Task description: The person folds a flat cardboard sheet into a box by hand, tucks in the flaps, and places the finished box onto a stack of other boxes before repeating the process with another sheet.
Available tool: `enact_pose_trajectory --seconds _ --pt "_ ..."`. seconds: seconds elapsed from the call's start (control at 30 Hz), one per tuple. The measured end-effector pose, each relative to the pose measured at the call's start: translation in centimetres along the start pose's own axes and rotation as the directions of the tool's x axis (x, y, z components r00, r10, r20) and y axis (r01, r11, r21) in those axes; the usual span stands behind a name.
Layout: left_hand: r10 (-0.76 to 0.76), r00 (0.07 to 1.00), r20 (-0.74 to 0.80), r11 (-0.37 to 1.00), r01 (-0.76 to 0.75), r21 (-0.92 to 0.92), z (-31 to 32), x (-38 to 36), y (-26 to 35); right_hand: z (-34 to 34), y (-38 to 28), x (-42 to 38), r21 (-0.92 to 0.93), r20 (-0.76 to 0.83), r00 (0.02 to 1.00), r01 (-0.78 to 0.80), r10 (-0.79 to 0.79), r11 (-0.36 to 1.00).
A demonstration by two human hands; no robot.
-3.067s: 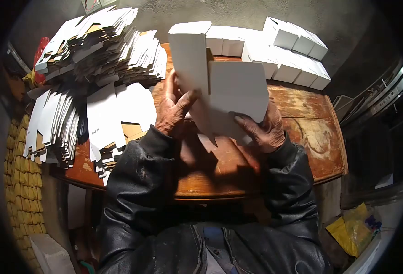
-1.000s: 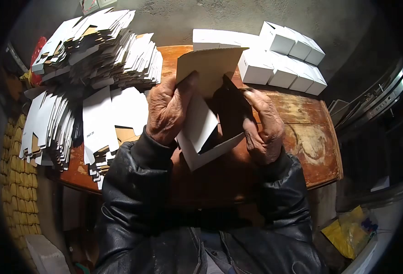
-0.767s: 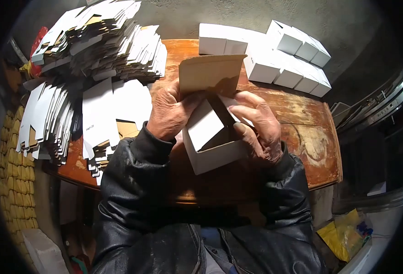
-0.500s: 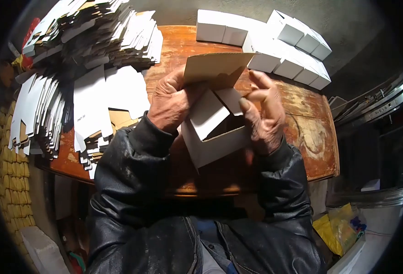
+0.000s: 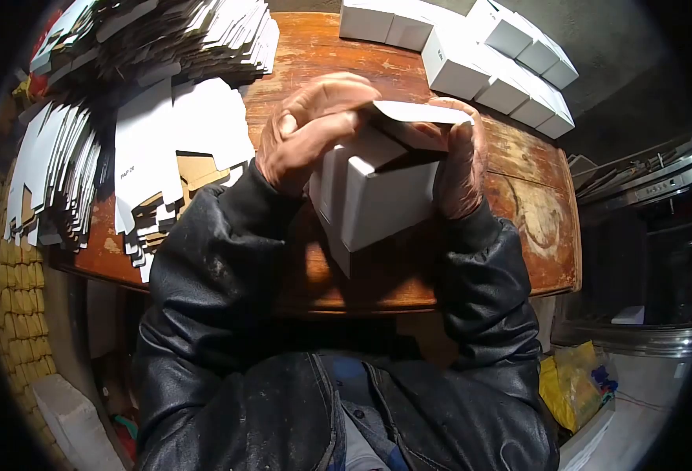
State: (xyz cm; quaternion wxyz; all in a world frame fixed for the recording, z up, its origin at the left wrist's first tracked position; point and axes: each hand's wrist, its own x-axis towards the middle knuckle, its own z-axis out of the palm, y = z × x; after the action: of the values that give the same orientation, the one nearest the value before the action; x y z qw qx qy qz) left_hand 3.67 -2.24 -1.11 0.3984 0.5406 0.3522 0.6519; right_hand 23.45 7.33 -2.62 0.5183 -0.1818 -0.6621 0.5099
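Observation:
A white cardboard box (image 5: 389,200) is held above the table's near part, its top flap raised and bent between both hands. My left hand (image 5: 310,133) is at the box's upper left, thumb and fingers closed on the flap's left side. On the right, my right hand (image 5: 463,161) grips the flap's right end, its palm along the box's side. The box's upper opening shows dark under the flap.
Flat white cartons (image 5: 146,141) lie stacked on the wooden table (image 5: 314,47) at left, with a taller pile (image 5: 204,39) behind. Several closed white boxes (image 5: 456,71) stand at the back right. A yellow bag (image 5: 562,392) is at lower right.
The raised flap has come down and forward over the box's top. The small side flaps are now mostly covered, and my right hand has closed on the flap's right end.

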Motion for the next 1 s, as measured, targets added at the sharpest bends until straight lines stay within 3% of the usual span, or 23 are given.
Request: enact_pose_trajectory --seconds 0.07,0.1,0.13,0.17,0.27,0.33,0.43,0.47,0.57,0.77,0.9,1.0 --pt "0.088 0.987 -0.138 0.995 -0.081 0.053 1.6 -0.8 -0.3 -0.3 0.8 -0.1 0.062 -0.011 1.000 -0.010 0.011 0.998" --pt "0.135 0.969 -0.205 0.989 -0.119 0.087 2.0 -1.0 -0.6 -0.4 0.7 -0.2 -0.009 0.010 1.000 -0.017 0.017 1.000" --pt "0.127 0.973 -0.195 0.955 -0.067 0.289 1.4 -1.0 -1.0 -0.4 0.3 -0.2 -0.081 0.032 0.999 -0.020 0.023 0.997" --pt "0.261 0.948 -0.184 0.870 -0.148 0.470 1.5 -0.9 -1.6 -0.4 -0.2 -0.2 -0.152 0.054 0.998 -0.022 0.031 0.988" --pt "0.190 0.965 -0.182 0.880 -0.086 0.467 1.4 -1.1 -1.4 0.5 -1.4 -0.3 -0.068 0.038 0.994 -0.096 0.098 0.993" --pt "0.181 0.969 -0.170 0.874 -0.079 0.480 1.7 -1.4 -0.8 0.7 -1.3 -0.2 -0.090 0.050 0.997 -0.059 0.064 0.994" --pt "0.249 0.925 -0.287 0.907 -0.119 0.404 2.6 -1.8 -1.2 0.9 -1.0 -0.2 -0.052 0.046 0.997 -0.054 0.057 0.997" --pt "0.361 0.894 -0.266 0.846 -0.194 0.496 2.7 -1.6 -1.7 1.0 -0.9 -0.3 -0.029 0.040 0.997 -0.062 0.063 0.998" --pt "0.436 0.880 -0.191 0.829 -0.309 0.466 2.4 -1.6 -1.7 1.0 -0.9 -0.4 0.001 0.045 0.996 -0.080 0.079 0.997" --pt "0.391 0.907 -0.159 0.873 -0.311 0.374 1.9 -1.9 -2.2 0.5 0.3 -0.1 -0.068 0.089 0.993 0.080 -0.074 0.995" --pt "0.208 0.965 -0.159 0.878 -0.112 0.465 2.1 -2.6 -1.6 0.7 -0.5 -0.2 -0.150 0.099 0.992 0.098 -0.084 0.984" --pt "0.207 0.957 -0.206 0.908 -0.109 0.404 2.3 -2.5 -1.9 0.5 -0.5 0.0 -0.218 0.125 0.985 0.141 -0.116 0.966"
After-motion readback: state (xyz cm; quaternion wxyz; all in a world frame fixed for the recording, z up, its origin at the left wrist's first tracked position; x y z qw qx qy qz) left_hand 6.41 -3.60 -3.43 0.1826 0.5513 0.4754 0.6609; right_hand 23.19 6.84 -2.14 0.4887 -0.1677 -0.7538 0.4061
